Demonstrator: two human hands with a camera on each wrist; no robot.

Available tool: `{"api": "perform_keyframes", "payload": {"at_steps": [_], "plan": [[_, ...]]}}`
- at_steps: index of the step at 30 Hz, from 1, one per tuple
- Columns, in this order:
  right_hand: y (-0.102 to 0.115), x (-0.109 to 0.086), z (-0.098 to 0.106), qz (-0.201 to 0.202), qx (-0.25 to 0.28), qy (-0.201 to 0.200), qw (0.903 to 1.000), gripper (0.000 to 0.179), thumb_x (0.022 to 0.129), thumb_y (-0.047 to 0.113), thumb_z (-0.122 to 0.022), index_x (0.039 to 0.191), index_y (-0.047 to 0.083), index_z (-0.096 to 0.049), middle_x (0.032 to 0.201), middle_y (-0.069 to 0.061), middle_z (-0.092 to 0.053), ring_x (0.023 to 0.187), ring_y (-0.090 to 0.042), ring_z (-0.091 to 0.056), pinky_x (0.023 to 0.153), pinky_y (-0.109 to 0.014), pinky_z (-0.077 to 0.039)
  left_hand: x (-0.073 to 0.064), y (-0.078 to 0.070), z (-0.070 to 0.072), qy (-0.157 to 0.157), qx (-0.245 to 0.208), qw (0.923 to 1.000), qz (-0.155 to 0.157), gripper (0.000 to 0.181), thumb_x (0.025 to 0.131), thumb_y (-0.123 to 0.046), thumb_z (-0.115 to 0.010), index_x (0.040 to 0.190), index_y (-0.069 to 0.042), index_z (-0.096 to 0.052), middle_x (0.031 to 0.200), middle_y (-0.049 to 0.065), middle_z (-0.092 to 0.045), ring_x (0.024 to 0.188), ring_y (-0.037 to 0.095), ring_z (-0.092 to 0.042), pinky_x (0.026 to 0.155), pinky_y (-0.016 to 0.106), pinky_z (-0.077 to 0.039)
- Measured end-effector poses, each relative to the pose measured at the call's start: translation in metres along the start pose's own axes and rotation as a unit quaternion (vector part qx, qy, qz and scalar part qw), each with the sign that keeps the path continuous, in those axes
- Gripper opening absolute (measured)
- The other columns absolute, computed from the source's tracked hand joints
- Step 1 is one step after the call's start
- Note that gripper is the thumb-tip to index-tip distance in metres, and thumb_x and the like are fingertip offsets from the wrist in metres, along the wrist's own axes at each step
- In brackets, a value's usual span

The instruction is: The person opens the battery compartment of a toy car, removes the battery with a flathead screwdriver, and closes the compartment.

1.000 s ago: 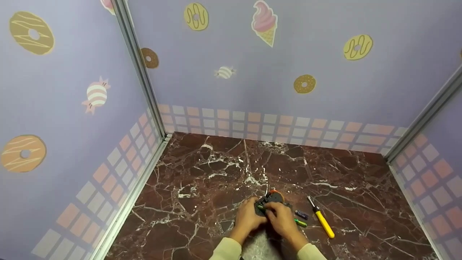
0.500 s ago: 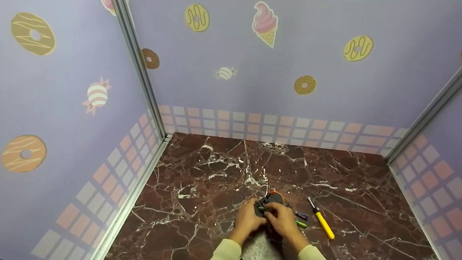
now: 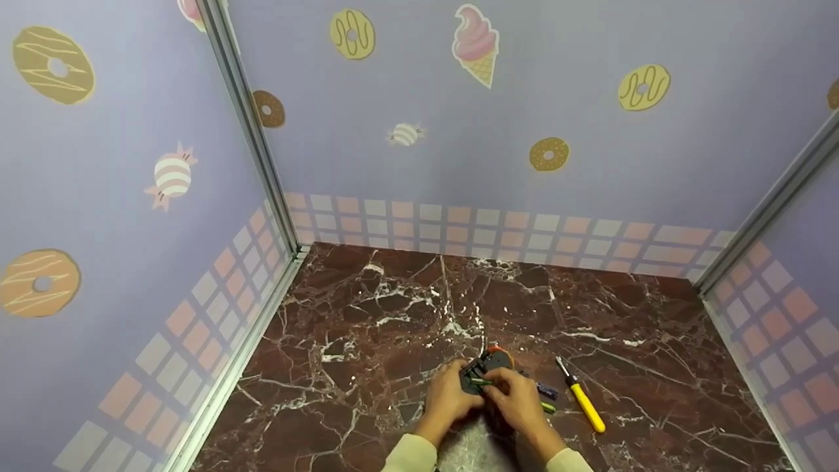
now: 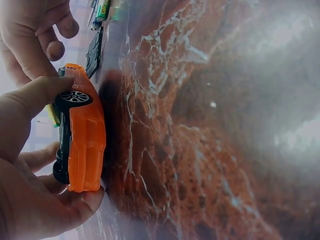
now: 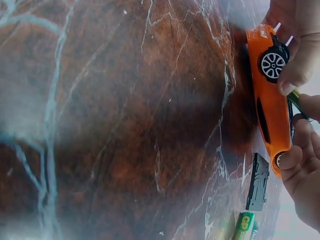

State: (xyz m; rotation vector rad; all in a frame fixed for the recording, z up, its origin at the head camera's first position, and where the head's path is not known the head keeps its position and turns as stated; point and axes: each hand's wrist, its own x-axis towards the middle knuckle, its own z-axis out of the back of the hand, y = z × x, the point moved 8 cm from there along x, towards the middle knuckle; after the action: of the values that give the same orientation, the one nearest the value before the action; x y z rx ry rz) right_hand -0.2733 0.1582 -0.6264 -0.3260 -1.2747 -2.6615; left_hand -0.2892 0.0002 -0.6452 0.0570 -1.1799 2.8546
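An orange toy car (image 4: 87, 145) lies upside down on the marbled tabletop, its black underside up. My left hand (image 3: 448, 392) grips the car from the side, with the thumb by a wheel (image 4: 75, 97). Over the underside, my right hand (image 3: 514, 396) pinches a green battery (image 3: 482, 381) between thumb and fingers. How far this battery sits inside the car is hidden by the fingers. Beside the right hand lie another green battery (image 5: 244, 226), a dark purple battery (image 3: 547, 391) and a flat black plastic cover (image 5: 257, 182).
A screwdriver with a yellow handle (image 3: 588, 408) lies to the right of the loose batteries. The dark red marbled tabletop (image 3: 367, 314) is bounded by lilac walls (image 3: 419, 170) printed with sweets on the back, left and right.
More of the green battery in the right hand shows now, and its angle over the car has altered slightly. The left hand keeps its grip on the car, which stays in place.
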Motion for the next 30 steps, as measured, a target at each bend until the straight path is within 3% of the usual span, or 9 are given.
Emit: {"api": "perform_keyframes", "payload": {"at_steps": [7,13,24,30], "plan": [[0.002,-0.003,0.006,-0.022,0.033,0.009,0.9992,0.014,0.088,0.01,-0.08,0.101,0.011,-0.076,0.084,0.003,-0.075,0.065,-0.004,-0.065,0.06,-0.024,-0.052,0.001,0.004,0.0,0.007,-0.001,0.9998,0.016,0.069,0.065,-0.026,-0.095,0.126,-0.016,-0.065,0.113,0.007,-0.067,0.103,0.031,-0.062,0.085,0.051,-0.052],[0.0,-0.007,0.017,-0.023,0.038,-0.002,0.999,0.016,0.087,0.01,-0.08,0.102,0.006,-0.076,0.087,-0.001,-0.076,0.067,-0.008,-0.067,0.06,-0.023,-0.052,0.002,0.001,-0.002,0.017,-0.01,0.9998,0.009,0.071,0.064,-0.024,-0.095,0.127,-0.014,-0.065,0.114,0.008,-0.067,0.104,0.031,-0.062,0.086,0.051,-0.052],[-0.015,-0.02,0.039,-0.039,0.026,-0.047,0.9978,0.013,0.086,0.012,-0.081,0.099,0.014,-0.078,0.086,0.002,-0.076,0.062,-0.011,-0.065,0.054,-0.023,-0.05,0.0,0.001,-0.002,0.01,-0.002,0.9999,0.003,0.076,0.063,-0.029,-0.096,0.13,-0.013,-0.064,0.117,0.009,-0.067,0.106,0.033,-0.063,0.087,0.051,-0.053],[-0.025,-0.023,0.047,-0.053,0.023,-0.051,0.997,0.012,0.087,0.013,-0.081,0.098,0.016,-0.078,0.08,0.007,-0.073,0.061,-0.009,-0.062,0.053,-0.022,-0.047,0.002,0.0,-0.002,0.005,0.001,1.0,0.005,0.077,0.059,-0.027,-0.097,0.128,-0.014,-0.065,0.109,0.006,-0.066,0.098,0.027,-0.062,0.082,0.047,-0.052]]}}
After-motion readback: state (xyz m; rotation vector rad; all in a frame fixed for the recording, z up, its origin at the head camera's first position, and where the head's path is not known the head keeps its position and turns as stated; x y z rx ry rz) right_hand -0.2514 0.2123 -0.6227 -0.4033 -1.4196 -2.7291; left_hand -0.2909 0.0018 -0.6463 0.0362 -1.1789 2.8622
